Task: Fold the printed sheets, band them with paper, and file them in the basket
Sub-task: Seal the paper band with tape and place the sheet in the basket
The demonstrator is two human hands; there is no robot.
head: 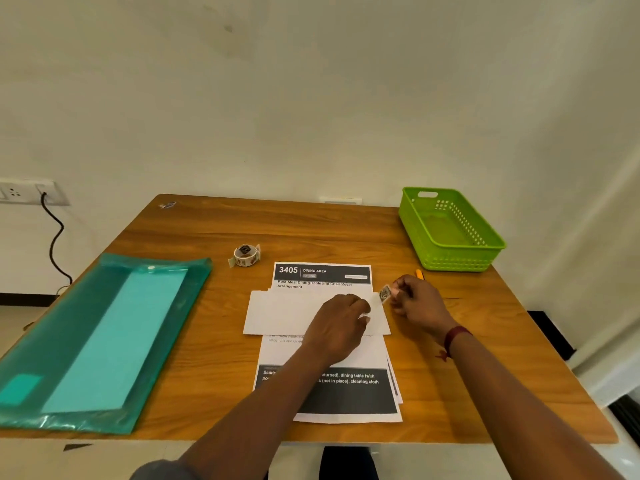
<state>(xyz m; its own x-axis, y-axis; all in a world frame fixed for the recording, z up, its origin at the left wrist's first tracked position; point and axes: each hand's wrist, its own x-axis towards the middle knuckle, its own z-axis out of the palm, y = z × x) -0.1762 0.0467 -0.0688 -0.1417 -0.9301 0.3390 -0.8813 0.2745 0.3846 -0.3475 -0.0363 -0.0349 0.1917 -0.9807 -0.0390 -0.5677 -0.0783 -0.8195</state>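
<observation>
The left hand (341, 317), fingers bent, holds the paper band (287, 311) down across the middle of the printed sheets (325, 358). The right hand (412, 299) pinches a sticker (384, 294) at their right edge. Keep the band taut, then seat the sticker squarely over its end.

There is one view, from a wide-angle camera worn on the person's head, facing forward and tilted down over the counter (346, 233). It stands close above the counter's near edge. Both forearms enter from 6 o'clock, and the left hand (341, 315) and right hand (414, 299) meet just below the frame's centre, over the printed sheets (322, 271). The camera is near enough to read the sheets' headline and to show the sticker (384, 294) pinched in the right hand. The wall (311, 98) fills the upper half toward 12 o'clock. The basket (450, 261) lies at 2 o'clock and a teal folder (104, 323) at 8 o'clock.
</observation>
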